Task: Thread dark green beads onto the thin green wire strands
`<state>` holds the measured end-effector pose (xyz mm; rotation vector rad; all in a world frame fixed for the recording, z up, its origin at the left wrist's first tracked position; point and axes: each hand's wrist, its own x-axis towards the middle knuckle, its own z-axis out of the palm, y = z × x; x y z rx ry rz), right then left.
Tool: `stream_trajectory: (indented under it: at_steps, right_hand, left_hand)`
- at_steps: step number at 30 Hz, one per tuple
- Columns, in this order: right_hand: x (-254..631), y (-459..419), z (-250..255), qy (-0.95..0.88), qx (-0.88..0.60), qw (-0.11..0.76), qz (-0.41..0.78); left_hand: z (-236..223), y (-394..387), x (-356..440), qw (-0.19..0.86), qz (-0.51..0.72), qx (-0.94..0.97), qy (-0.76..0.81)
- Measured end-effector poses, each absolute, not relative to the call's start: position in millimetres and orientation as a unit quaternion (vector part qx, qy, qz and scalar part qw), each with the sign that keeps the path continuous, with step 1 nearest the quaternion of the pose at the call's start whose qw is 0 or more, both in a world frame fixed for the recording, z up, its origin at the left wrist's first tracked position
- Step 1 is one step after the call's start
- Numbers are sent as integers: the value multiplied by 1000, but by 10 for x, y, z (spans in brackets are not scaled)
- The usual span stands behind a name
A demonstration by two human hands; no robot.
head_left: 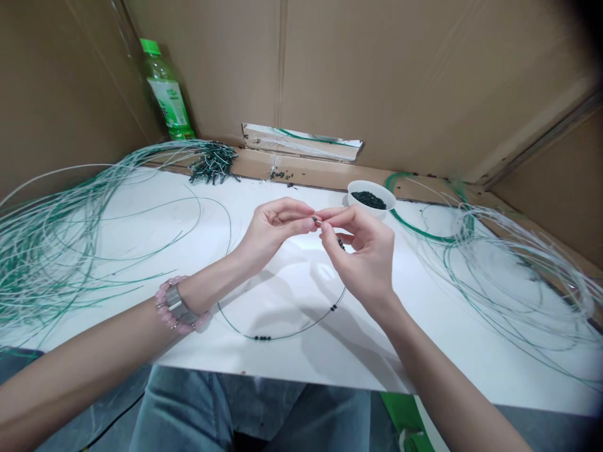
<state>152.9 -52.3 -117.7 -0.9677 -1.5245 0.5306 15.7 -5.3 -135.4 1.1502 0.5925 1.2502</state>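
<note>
My left hand (282, 225) and my right hand (358, 245) meet above the white table, fingertips almost touching. Each is closed in a pinch on a thin wire (301, 328), and a small dark bead shows between them. From my right hand the wire curves down and round to the left in a wide loop. Small black beads (262, 338) sit on it in short groups, with more just under my right fingers. Behind my right hand stands a white bowl (371, 194) of dark beads.
Green and white wires (61, 251) spread over the left, ending in a dark clump (214, 162). More coiled wires (513, 270) lie at the right. A green bottle (167, 94) stands by the cardboard wall (353, 69) behind. Loose beads (281, 175) lie near its slot.
</note>
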Motion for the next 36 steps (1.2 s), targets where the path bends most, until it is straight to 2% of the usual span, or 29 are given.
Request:
stream_trajectory:
  at_steps: [15, 25, 36]
  right_hand:
    - [1532, -513, -1208, -661, -419, 593, 191]
    - [1544, -517, -1230, -692, -417, 575, 131]
    - [1534, -509, -1210, -650, -450, 580, 198]
  left_hand:
    - [-1359, -125, 207, 654, 540, 465, 256]
    - [-1380, -138, 181, 532, 579, 555, 271]
    - [-1426, -108, 179, 555, 573, 538, 271]
